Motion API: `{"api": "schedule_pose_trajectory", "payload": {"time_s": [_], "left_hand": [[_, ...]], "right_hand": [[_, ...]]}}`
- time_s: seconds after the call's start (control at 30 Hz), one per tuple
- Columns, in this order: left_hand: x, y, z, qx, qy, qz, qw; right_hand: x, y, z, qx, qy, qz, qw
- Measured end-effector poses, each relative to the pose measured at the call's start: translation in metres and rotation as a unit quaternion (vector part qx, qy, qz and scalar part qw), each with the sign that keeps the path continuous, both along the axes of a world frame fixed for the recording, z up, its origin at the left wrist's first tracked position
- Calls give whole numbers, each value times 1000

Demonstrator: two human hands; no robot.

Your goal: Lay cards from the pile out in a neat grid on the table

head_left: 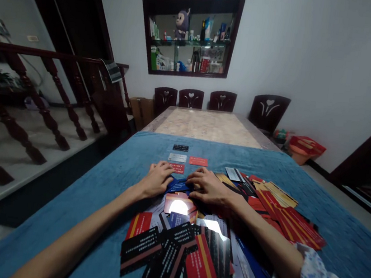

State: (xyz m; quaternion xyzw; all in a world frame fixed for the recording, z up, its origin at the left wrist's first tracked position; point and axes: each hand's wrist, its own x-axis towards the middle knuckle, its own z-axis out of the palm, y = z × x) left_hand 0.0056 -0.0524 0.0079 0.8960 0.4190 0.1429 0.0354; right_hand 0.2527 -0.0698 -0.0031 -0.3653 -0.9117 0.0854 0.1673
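A blue cloth (104, 183) covers the near end of a long table. Both hands meet at its middle over a small stack of dark blue cards (179, 185). My left hand (157, 179) curls its fingers onto the stack's left edge. My right hand (207, 185) presses fingers on its right edge. A red card (177, 168) lies just beyond the fingertips. Past it lie a grey card (177, 157), another red card (198, 161) and a black card (180, 148). A big loose heap of red, black and blue cards (197, 254) spreads under my forearms.
More red and gold cards (282, 206) fan out at the right. The bare marble tabletop (207, 126) runs on to several dark chairs (268, 108). A wall niche with bottles (191, 32) hangs behind. A wooden stair railing (41, 92) stands at the left.
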Motion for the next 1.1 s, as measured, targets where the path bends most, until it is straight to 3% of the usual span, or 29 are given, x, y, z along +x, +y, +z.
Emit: {"api": "schedule_pose_trajectory", "payload": {"time_s": [0.17, 0.37, 0.57, 0.8, 1.1], "left_hand": [[8, -18, -4, -2, 9, -30, 999], [12, -23, -8, 3, 29, -51, 998], [13, -25, -11, 21, 9, -74, 997], [15, -28, -7, 18, -14, -92, 995], [18, -30, 4, -70, -105, -90, 988]], "right_hand": [[-1, 3, -13, 45, 2, -2, 999], [-2, 4, -21, 135, -16, 15, 991], [-1, -2, -11, 223, -15, 75, 972], [0, -8, 5, 268, 2, 106, 958], [8, -7, 11, 313, 68, 71, 945]]}}
